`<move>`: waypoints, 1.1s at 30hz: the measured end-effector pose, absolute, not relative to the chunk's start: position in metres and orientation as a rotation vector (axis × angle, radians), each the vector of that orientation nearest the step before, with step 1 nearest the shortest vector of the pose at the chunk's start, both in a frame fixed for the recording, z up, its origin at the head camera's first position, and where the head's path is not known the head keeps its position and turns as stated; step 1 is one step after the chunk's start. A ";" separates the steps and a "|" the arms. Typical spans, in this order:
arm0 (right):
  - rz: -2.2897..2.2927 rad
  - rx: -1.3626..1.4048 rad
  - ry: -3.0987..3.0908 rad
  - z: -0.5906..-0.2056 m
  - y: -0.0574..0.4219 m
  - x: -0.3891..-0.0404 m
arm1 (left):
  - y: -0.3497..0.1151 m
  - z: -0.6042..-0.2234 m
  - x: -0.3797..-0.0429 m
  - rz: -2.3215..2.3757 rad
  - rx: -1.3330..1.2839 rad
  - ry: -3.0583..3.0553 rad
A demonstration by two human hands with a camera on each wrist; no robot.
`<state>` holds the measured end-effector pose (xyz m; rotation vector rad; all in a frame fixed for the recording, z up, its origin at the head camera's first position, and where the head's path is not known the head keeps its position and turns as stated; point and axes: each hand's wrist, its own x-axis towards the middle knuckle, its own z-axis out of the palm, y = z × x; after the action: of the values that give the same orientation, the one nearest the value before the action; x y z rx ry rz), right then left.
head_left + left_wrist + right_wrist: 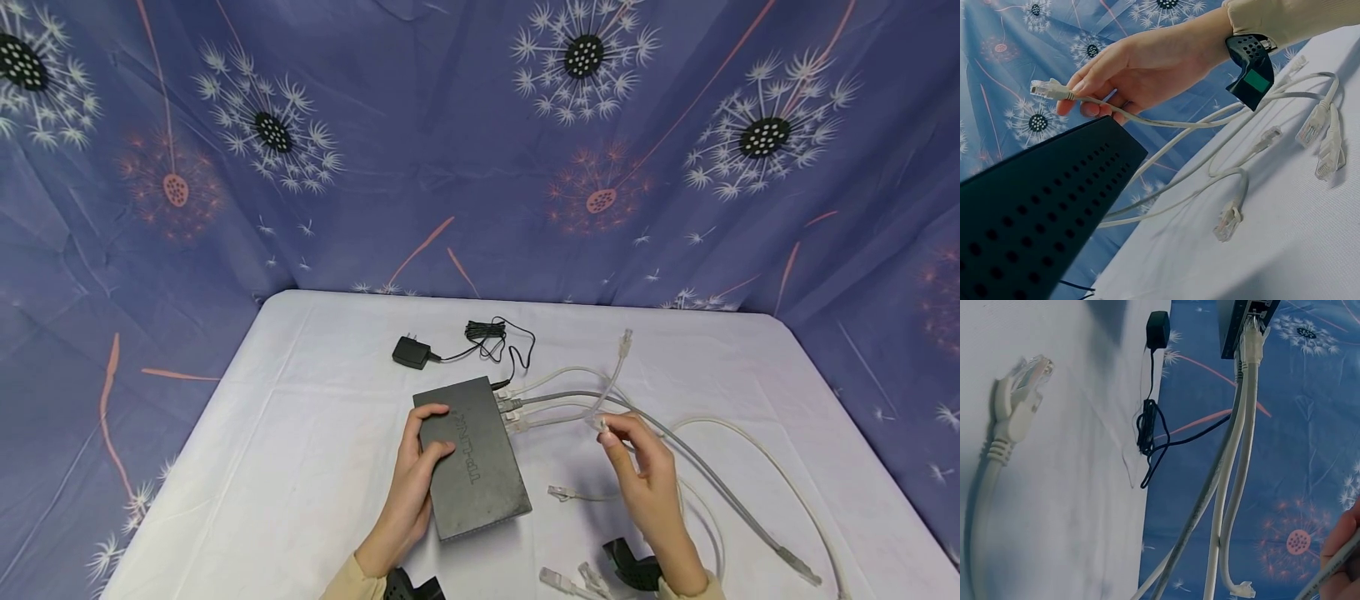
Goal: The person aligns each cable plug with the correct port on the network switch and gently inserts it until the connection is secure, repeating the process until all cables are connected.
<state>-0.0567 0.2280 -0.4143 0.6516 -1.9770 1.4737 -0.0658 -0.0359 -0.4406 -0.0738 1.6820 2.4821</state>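
Two clear plugs (557, 578) lie nearest on the bench (300, 467), at about 7 o'clock from the right hand (651, 479). That hand pinches a cable plug (1046, 89) between thumb and fingers; how it is turned is hard to tell. The left hand (408, 485) grips the dark box (486, 475), whose long axis runs from just short of 12 o'clock to just short of 6. Its cabled edge (514, 463) lies apart from the cable plug, at 9 o'clock, the left hand nearer it. Beyond, at 11 from the box, sits a black adapter (411, 353).
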 end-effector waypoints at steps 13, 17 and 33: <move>1.387 0.685 -2.010 -0.410 0.221 -0.057 | -0.037 -0.438 -0.066 2.454 -0.094 1.770; 1.344 0.694 -2.034 -0.398 0.214 -0.054 | -0.037 -0.437 -0.066 2.447 -0.086 1.776; 1.314 0.685 -2.201 -0.391 0.204 -0.048 | -0.037 -0.433 -0.065 2.447 -0.089 1.763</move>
<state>-0.0484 0.2037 -0.3913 0.6853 -2.2011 1.3138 -0.0652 -0.0373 -0.4331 -0.0891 1.7630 2.4467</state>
